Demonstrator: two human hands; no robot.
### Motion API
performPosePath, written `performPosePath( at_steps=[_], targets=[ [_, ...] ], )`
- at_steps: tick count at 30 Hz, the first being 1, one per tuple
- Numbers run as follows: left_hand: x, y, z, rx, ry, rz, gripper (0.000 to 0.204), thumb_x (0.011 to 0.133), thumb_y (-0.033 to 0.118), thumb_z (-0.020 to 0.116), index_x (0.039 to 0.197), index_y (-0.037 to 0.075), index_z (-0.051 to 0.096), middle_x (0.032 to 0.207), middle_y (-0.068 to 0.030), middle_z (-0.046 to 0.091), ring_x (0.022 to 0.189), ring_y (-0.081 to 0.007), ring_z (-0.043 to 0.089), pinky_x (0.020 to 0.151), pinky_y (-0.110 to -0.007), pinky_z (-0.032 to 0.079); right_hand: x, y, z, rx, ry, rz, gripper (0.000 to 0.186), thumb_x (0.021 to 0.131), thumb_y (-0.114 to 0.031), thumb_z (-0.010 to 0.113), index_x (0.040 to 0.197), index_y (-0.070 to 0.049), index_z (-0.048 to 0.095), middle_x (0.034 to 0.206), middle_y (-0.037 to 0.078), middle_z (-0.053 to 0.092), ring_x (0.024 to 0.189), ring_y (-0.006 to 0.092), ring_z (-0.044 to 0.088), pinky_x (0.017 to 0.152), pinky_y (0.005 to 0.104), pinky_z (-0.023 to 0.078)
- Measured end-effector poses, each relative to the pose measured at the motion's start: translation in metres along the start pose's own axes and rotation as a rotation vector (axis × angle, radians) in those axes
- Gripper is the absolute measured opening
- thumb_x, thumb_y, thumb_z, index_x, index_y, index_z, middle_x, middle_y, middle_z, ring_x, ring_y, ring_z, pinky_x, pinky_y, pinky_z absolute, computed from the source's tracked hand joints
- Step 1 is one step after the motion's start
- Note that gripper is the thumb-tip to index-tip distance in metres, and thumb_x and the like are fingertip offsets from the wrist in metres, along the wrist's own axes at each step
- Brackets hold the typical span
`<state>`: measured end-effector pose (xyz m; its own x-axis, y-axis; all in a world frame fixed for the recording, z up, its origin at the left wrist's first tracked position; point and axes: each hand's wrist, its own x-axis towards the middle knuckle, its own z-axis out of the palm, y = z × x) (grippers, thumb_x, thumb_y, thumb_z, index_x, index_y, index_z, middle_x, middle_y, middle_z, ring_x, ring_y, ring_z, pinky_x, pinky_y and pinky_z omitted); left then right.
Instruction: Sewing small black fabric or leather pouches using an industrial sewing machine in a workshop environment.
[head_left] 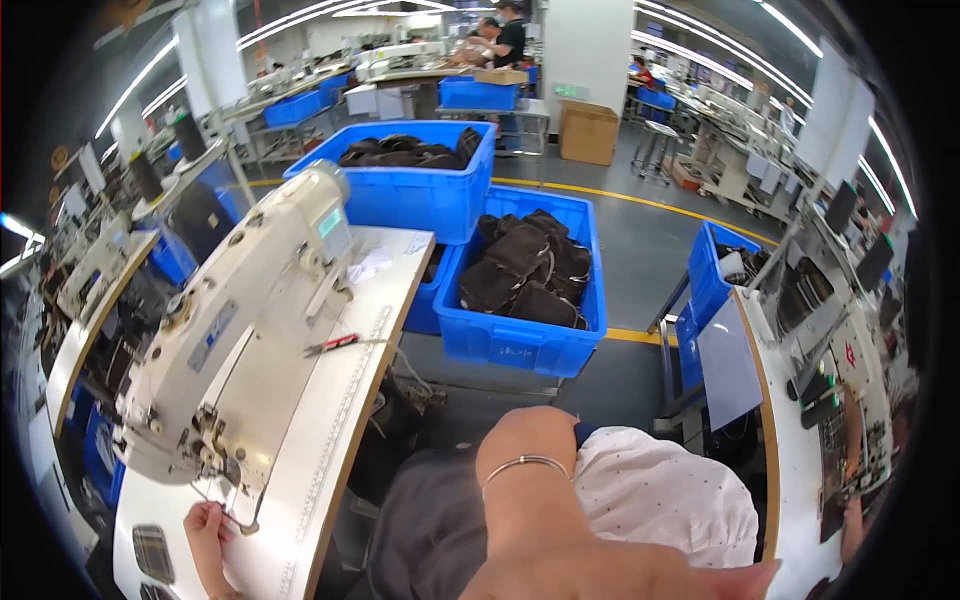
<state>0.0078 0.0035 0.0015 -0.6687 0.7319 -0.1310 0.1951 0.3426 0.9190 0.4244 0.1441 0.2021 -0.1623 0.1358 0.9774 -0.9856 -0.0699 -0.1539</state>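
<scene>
My left hand is at the needle end of a white industrial sewing machine, on its white table. Its fingers are pinched together beside a thin dark curved piece; what they hold, if anything, is too small to make out. Dark plaid fabric pieces lie on the table near that hand. My right hand is raised very close at the lower edge, a thin bracelet around its wrist. Most of its fingers are out of view. Red-and-black thread snips rest on the table.
Past the table stand blue crates filled with dark fabric pieces. At the right, another person's arms work at a second machine. A cardboard box sits by a pillar; people work farther back.
</scene>
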Motion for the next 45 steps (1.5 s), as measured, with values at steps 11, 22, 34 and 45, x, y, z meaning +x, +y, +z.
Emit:
performPosePath(
  at_steps=[11,22,34,45],
  targets=[
    [-0.014,0.006,-0.003,0.019,-0.004,-0.044,0.014,0.091,0.013,0.06,0.097,0.001,0.065,0.071,-0.0019,0.063,0.049,-0.0061,0.051,0.044,-0.02,0.04,-0.022,0.012,0.038,0.358,0.179,0.484,0.045,0.096,-0.045,0.045,0.122,-0.009,0.056,0.129,0.019,0.054,0.117,0.0432,0.053,0.096,0.0629,0.039],
    [-0.02,0.013,0.002,-0.06,0.104,-0.041,0.015,0.092,0.015,0.061,0.097,0.001,0.064,0.074,-0.0011,0.064,0.052,-0.0069,0.055,0.047,-0.021,0.042,-0.003,0.068,0.017,1.169,0.257,0.735,0.044,0.102,-0.032,0.039,0.099,-0.001,0.07,0.098,0.022,0.069,0.099,0.0411,0.065,0.098,0.0507,0.042],
    [-0.037,-0.059,-0.098,1.063,0.875,-0.016,0.022,0.087,0.019,0.058,0.104,0.006,0.065,0.11,-0.013,0.064,0.099,-0.033,0.059,0.082,-0.043,0.05,-0.016,0.087,0.015,0.991,0.098,0.609,0.043,0.099,-0.036,0.047,0.103,0.0,0.07,0.104,0.024,0.067,0.104,0.0461,0.061,0.098,0.0533,0.042],
    [-0.033,-0.063,-0.114,1.022,1.248,0.08,0.015,0.084,0.023,0.066,0.079,0.009,0.068,0.077,-0.0075,0.067,0.079,-0.029,0.06,0.067,-0.04,0.049,-0.029,0.086,0.086,1.338,0.329,0.29,0.061,0.096,-0.042,0.049,0.116,0.016,0.054,0.106,0.033,0.062,0.096,0.0445,0.064,0.088,0.0524,0.048]
  ],
)
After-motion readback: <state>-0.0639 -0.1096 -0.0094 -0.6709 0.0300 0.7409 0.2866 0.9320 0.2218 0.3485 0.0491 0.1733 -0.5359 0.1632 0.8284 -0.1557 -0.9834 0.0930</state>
